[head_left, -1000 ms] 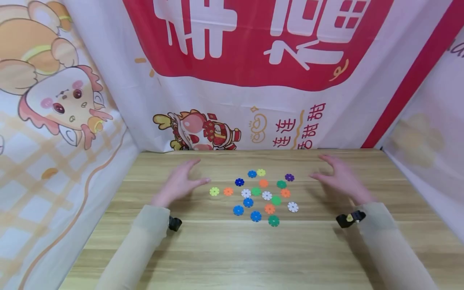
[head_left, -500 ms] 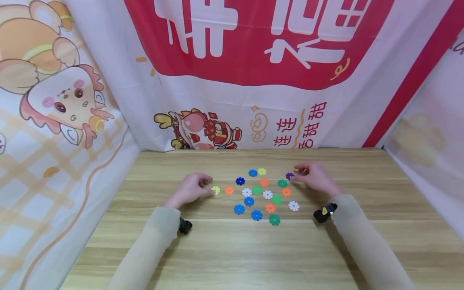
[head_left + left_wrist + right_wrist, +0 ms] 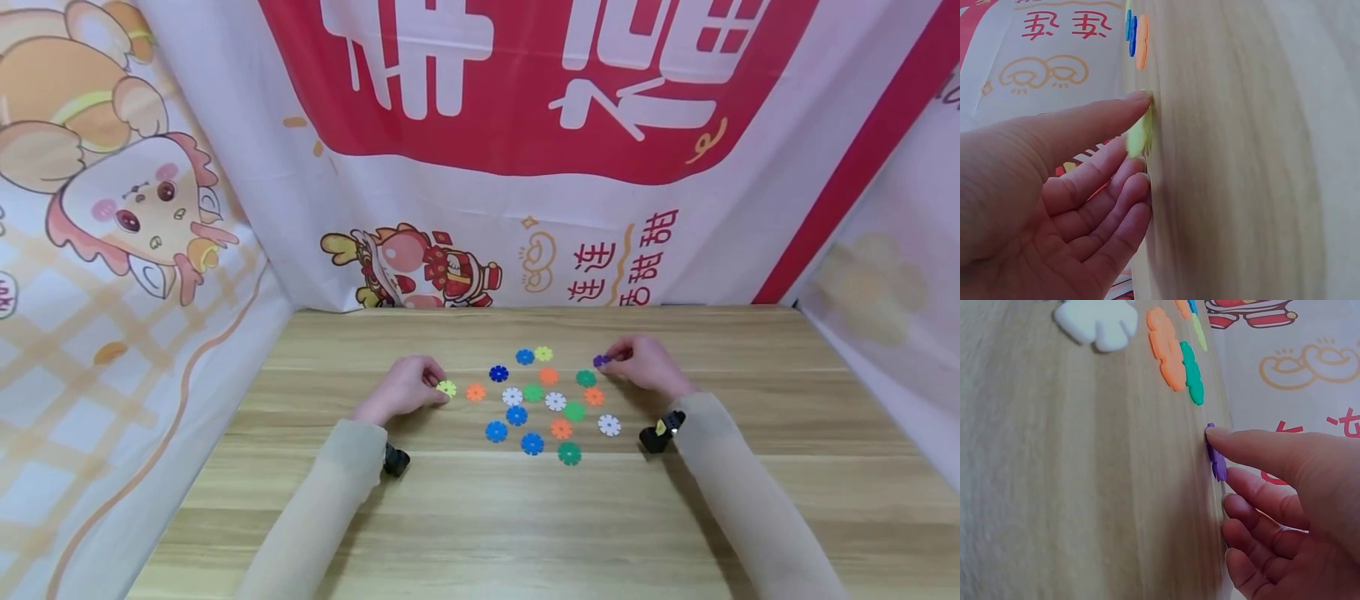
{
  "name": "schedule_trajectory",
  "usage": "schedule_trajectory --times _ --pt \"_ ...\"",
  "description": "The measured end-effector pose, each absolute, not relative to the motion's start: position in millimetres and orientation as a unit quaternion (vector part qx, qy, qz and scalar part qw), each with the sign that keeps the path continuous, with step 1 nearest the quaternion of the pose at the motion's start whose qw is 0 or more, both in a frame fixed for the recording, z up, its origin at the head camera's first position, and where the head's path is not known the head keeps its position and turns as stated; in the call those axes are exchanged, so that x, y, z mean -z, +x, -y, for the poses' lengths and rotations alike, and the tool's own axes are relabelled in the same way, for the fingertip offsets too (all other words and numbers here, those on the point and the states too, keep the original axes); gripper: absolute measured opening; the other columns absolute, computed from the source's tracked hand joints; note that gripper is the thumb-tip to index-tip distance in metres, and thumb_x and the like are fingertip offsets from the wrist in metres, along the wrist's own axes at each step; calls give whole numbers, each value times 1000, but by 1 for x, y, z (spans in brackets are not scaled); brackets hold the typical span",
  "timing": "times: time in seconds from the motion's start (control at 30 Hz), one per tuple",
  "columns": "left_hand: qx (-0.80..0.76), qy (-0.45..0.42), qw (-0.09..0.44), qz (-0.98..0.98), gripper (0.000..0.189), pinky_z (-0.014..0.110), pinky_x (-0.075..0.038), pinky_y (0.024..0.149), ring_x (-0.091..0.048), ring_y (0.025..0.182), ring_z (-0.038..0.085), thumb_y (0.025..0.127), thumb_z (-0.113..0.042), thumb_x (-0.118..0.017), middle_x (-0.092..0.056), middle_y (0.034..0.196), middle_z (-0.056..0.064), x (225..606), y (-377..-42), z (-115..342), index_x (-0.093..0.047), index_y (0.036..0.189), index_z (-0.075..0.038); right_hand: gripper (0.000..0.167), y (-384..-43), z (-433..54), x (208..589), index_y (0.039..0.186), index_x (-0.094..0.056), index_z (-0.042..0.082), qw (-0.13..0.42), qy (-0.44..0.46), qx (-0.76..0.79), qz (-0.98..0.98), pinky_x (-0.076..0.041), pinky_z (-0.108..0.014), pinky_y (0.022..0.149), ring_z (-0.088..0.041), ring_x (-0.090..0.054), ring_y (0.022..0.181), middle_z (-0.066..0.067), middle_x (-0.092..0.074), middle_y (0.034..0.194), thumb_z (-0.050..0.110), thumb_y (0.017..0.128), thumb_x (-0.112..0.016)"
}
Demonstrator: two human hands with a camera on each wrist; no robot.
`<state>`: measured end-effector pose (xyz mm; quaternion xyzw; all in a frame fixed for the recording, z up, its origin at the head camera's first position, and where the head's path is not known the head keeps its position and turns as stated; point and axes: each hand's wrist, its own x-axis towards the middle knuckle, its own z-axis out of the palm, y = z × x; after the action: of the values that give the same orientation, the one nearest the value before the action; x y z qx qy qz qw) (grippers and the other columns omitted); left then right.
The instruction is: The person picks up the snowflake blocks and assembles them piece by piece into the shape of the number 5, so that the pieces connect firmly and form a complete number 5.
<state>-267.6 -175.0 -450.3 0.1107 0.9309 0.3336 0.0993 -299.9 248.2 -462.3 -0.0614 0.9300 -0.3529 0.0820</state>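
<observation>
I see the left hand (image 3: pixel 405 388) pinching a yellow-green notched plastic disc (image 3: pixel 447 388), the leftmost one | right hand (image 3: pixel 642 365), thumb and forefinger clamped on a purple notched plastic disc (image 3: pixel 601 361), near a green notched plastic disc (image 3: pixel 586 378) | both at the wood-grain tabletop (image 3: pixel 480 525), lifted or not I can't tell | orange notched plastic disc (image 3: pixel 476 392) beside the yellow-green one

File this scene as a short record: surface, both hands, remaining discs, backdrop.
Surface: wood-grain table
Left hand: pinches a yellow-green disc
Right hand: pinches the purple disc
Nearest to yellow-green disc: orange disc
Nearest to purple disc: green disc
Other disc colours: blue, white, yellow
Backdrop: white cloth with red printing
</observation>
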Motion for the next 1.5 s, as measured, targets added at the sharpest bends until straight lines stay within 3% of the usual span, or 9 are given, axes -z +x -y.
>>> schedule_trajectory --times 0.43,0.83,1.23,1.5 --pt "-363 102 82 -923 26 38 -51 78 -61 80 20 82 -6 -85 -66 88 2 454 -264 177 -68 102 -12 30 -297 -241 468 113 -63 1 75 -51 389 -917 -49 -40 82 -29 -57 92 -14 -62 103 17 92 -77" --pt "-392 95 9 -915 10 37 -54 80 -65 83 16 88 -14 -82 -70 89 -3 448 -258 167 -76 96 -15 22 -292 -242 467 115 -65 3 66 -41 435 -897 -52 -37 75 -27 -62 89 -13 -68 104 15 98 -69" --pt "-426 128 -54 -894 10 32 -57 75 -67 81 13 88 -10 -82 -72 88 -5 432 -251 144 -76 91 -16 26 -281 -235 446 120 -68 5 44 -58 470 -880 -54 -47 85 -32 -65 98 -12 -70 108 17 97 -70" --pt "-459 147 -64 -874 10 30 -58 76 -68 81 12 88 -10 -82 -73 87 -7 422 -247 126 -76 92 -16 29 -270 -220 423 121 -68 1 39 -85 507 -857 -54 -54 90 -38 -67 101 -14 -73 105 20 99 -70"
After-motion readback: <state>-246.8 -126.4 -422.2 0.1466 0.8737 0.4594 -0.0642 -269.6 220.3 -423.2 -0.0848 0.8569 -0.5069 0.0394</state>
